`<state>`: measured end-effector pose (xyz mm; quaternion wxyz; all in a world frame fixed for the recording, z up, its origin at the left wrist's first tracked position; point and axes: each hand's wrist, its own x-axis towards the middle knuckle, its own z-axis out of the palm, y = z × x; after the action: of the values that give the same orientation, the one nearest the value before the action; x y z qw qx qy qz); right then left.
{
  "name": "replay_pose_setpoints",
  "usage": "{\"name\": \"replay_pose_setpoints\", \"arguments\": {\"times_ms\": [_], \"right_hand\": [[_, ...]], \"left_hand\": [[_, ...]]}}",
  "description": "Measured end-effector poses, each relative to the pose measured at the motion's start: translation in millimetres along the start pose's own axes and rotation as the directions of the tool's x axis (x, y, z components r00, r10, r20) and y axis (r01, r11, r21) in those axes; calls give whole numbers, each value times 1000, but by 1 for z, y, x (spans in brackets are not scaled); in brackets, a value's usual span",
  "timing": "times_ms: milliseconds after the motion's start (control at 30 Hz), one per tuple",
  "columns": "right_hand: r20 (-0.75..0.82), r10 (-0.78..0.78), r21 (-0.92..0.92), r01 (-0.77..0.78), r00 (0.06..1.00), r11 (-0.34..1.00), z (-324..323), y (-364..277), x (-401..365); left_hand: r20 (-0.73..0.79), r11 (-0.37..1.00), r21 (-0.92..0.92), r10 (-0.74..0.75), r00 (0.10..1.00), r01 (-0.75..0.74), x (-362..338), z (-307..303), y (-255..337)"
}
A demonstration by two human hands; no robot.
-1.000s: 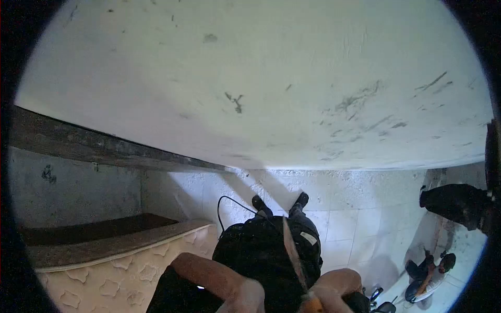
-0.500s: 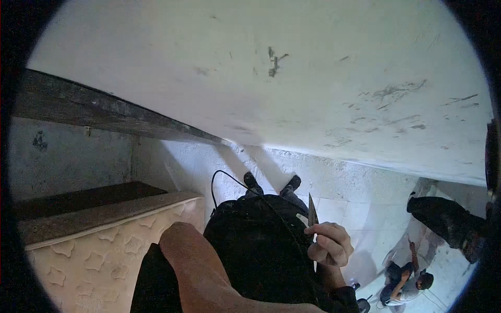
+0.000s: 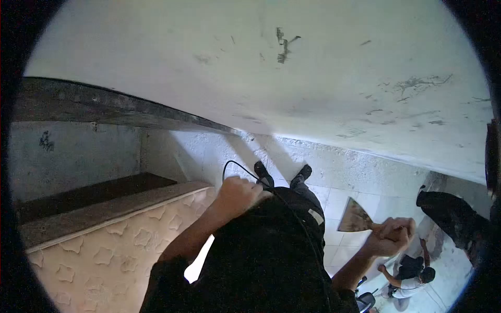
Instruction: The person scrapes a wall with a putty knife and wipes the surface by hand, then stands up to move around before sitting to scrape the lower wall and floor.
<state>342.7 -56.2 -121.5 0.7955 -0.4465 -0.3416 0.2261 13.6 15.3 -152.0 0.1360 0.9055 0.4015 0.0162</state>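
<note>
My right hand [image 3: 394, 236] is closed around the handle of a putty knife [image 3: 356, 217]. The knife's wide, stained blade points left, held off to the right of my body above the tiled floor. In front of my waist, my left hand [image 3: 237, 197] is curled closed, near the black cable [image 3: 233, 163] that loops out and runs down my dark clothing. What the left fingers hold, if anything, is hidden.
A scuffed, pale wall [image 3: 334, 68] rises ahead, with a dark-edged ledge [image 3: 120, 101] on the left. A quilted mattress [image 3: 120, 248] stands at lower left. A person [image 3: 409, 281] is low by the floor at right, and dark cloth [image 3: 446, 214] hangs nearby.
My right hand has moved right with the putty knife, whose blade now shows its broad face. My left arm has swung forward, bringing the closed hand into view at my waist.
</note>
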Motion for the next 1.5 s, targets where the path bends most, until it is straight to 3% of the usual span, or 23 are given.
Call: {"name": "replay_pose_setpoints", "arguments": {"times_ms": [33,67,100,167,233,300,400,500,567,633,700,733,833,900,967,1033,1100,1200,1267,1300,1367,1433,1500], "right_hand": [[-5,6,-8,-6,1000,1000,-17,2,-3],[-61,-23,-96,17,998,995,-24,-1,1],[-110,-56,-186,34,992,982,-25,0,5],[-231,-141,-488,11,963,873,-16,3,4],[-51,-33,-435,8,998,900,-6,9,-1],[163,145,-502,-45,976,863,-7,10,-6],[235,558,-693,-265,796,670,12,10,-5],[253,687,-760,-300,681,577,22,24,-1],[273,799,-822,-301,535,483,25,26,1],[334,812,-795,-320,478,516,21,38,6],[445,866,-855,-179,230,487,14,64,6],[396,913,-916,-23,96,399,22,68,5],[369,895,-891,179,-249,417,16,88,-16],[373,870,-868,211,-322,450,-4,100,-40],[376,770,-842,158,-515,517,-10,106,-39],[318,786,-867,174,-530,467,-15,113,-49],[828,515,-561,-330,-223,759,-58,145,-51],[416,901,-909,-90,-123,407,-71,160,-17],[314,948,-926,-204,46,317,-66,159,-30],[166,978,-840,-501,125,207,-63,155,-34],[155,983,-689,-702,99,179,-57,142,-25],[122,991,-799,-587,51,129,-59,147,-34],[375,926,-916,-132,47,378,-45,150,-49]], "left_hand": [[9,1000,-6,3,1000,-3,-15,0,-3],[125,893,-380,-210,970,243,-19,-15,3],[310,596,-652,-354,882,468,-18,-24,3],[337,506,-720,-344,877,475,-27,-33,-6],[470,260,-866,132,873,427,-30,-43,-16],[159,-21,-980,523,837,200,-26,-39,-12],[-261,-399,-917,598,758,0,-22,-38,26],[-238,-337,-941,601,763,-29,-15,-28,28],[-53,11,-997,548,835,-70,-4,-39,-9],[-38,21,-999,-83,996,-36,-8,-45,-54],[-212,61,-970,-696,687,-237,3,-39,-79],[-121,120,-992,-793,597,-41,8,-44,-83],[241,380,-833,-404,882,401,-7,5,-78],[607,516,-683,8,795,516,-24,29,-66],[620,530,-685,63,782,500,-18,39,-46],[658,593,-643,104,746,485,-24,51,-38],[659,566,-662,128,741,490,-22,49,-27],[643,482,-708,138,753,516,-17,52,-17],[622,432,-730,100,777,529,-15,51,-25],[608,415,-734,48,793,538,-19,50,-26],[572,395,-743,-46,819,541,-23,48,-30],[581,380,-746,-31,813,548,-23,39,-29],[664,420,-703,102,740,573,-16,35,-24]]}}
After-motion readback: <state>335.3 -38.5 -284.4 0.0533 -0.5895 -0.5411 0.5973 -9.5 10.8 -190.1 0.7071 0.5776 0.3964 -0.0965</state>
